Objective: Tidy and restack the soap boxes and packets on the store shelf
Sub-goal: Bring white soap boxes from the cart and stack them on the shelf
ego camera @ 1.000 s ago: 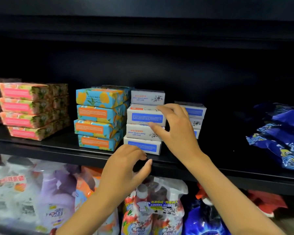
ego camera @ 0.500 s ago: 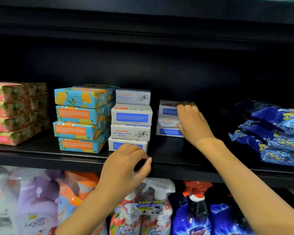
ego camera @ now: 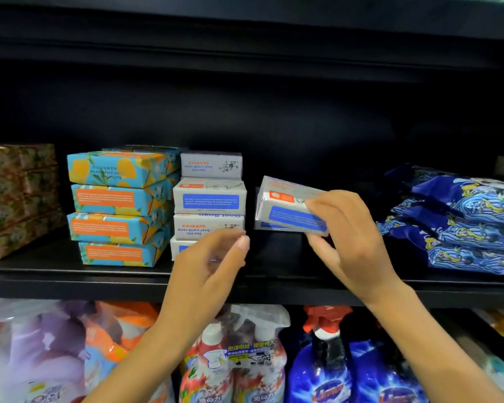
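My right hand (ego camera: 352, 237) grips a white soap box with a blue label (ego camera: 285, 206), tilted and lifted above the black shelf (ego camera: 70, 274); a second white box edge shows just under it. My left hand (ego camera: 213, 266) hovers with loosely curled fingers and holds nothing, in front of the bottom of the white soap box stack (ego camera: 210, 199). To the left of that stack stands a stack of blue-and-orange soap boxes (ego camera: 117, 207).
A pile of pink floral soap boxes (ego camera: 15, 199) lies at the far left. Dark blue packets (ego camera: 463, 225) are heaped at the right. Spray bottles and refill pouches (ego camera: 239, 356) fill the shelf below. The shelf above overhangs.
My right hand moved from the tall white stack to the small pile on the right and lifted a white box, tilting it. My left hand rose slightly. The view shifted right.
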{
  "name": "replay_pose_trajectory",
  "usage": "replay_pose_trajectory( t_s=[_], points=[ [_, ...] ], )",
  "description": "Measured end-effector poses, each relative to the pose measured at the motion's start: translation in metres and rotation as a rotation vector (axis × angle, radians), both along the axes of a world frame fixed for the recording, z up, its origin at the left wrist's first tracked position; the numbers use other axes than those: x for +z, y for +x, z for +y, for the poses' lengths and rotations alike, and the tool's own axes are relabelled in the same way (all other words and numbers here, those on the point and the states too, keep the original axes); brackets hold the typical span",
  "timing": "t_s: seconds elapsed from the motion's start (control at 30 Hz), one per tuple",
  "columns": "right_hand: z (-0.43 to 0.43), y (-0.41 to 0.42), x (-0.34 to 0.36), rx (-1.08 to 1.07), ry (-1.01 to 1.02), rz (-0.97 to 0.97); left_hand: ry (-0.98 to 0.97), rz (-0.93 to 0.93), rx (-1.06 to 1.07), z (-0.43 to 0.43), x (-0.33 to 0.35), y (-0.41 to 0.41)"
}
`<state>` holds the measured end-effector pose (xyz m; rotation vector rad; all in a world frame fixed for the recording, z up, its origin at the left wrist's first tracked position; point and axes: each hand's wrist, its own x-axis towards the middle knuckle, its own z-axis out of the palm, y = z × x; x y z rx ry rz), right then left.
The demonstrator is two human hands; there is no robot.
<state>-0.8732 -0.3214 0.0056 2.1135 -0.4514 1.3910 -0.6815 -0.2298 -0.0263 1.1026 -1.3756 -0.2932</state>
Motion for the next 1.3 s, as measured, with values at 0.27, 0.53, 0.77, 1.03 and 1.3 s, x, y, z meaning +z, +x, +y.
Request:
replay_pose_trajectory(
  t_s=[0.27,0.53,0.77,1.03,1.3],
  points=[
    [0.033,-0.002,-0.009,0.169,-0.183,0.149,0.202,0.397,-0.459,0.005,0.024,-0.012],
    [0.048,-0.008,0.003,0.315,0.620,-0.088,-0.010,0.168,-0.334,0.008,0.010,-0.011],
    [0.048,0.001,-0.008,0.188,0.247,0.014,0.051,0.192,-0.233,0.014,0.011,-0.006],
    [0.046,0.007,-0.019,0.273,-0.039,0.014,0.469,0.563,-0.522,0.018,0.023,-0.001],
    [0.044,-0.003,-0.015,0.301,0.375,0.016,0.059,0.280,-0.211,0.017,0.013,-0.005]
  ],
)
